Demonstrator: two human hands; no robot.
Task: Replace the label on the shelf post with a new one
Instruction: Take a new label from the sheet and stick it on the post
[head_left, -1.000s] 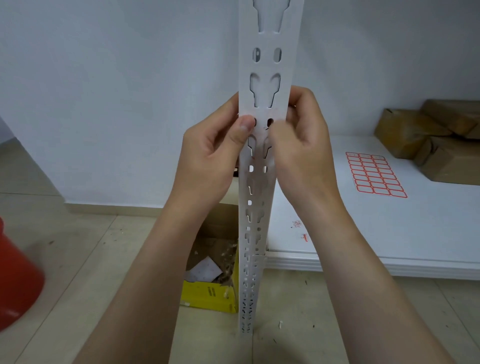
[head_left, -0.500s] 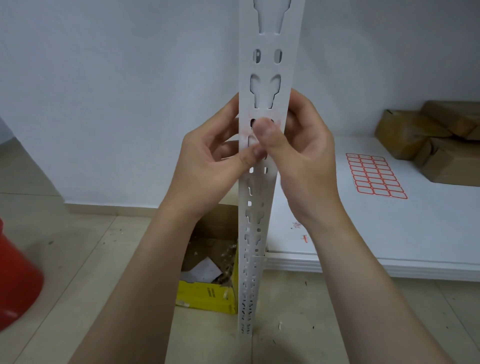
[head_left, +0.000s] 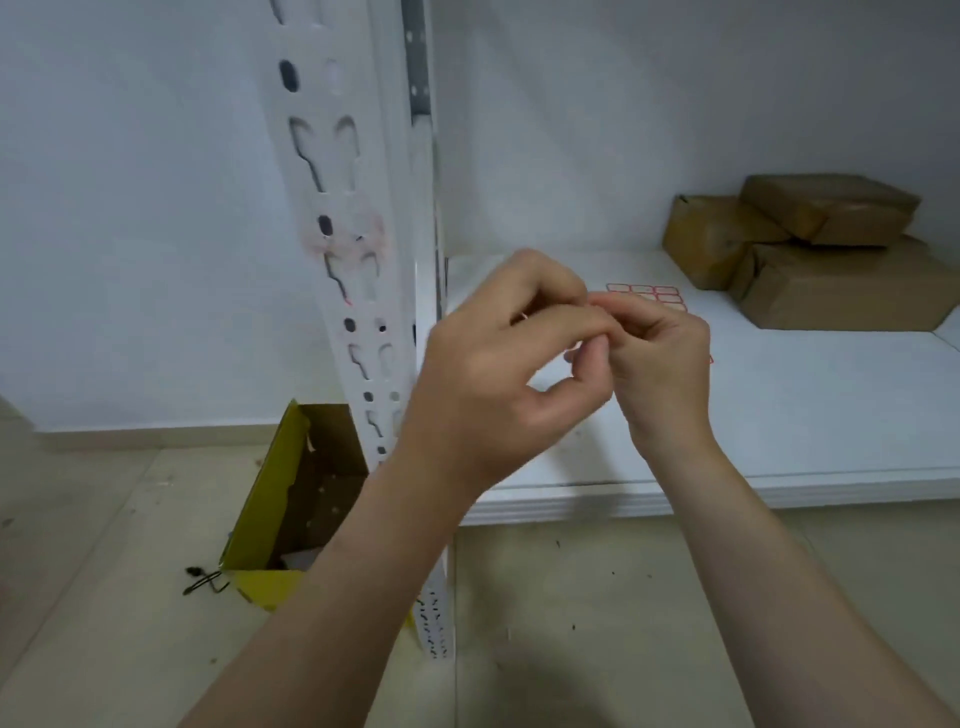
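**Both hands pinched together to the right of the shelf post**

The left hand (head_left: 498, 374) and right hand (head_left: 660, 364) meet fingertip to fingertip above the white shelf board (head_left: 831, 415), to the right of the shelf post (head_left: 358, 249). The left thumb and forefinger are closed, and the right fingers are curled against them. A thin trace of red shows at the point of contact, but it is too small and blurred to tell whether it is a label or which hand holds it. Neither hand touches the post.

The white, slotted post stands upright left of the hands. On its face, at about the height of the hands or slightly above, lies a patch of pinkish residue (head_left: 345, 239) around the holes. A sheet of red-bordered labels (head_left: 647, 296) lies flat on the board, partly hidden behind the right hand. Brown parcels (head_left: 810, 244) are stacked at the back right of the board. On the floor beside the post's base sits an open yellow box (head_left: 270, 530).
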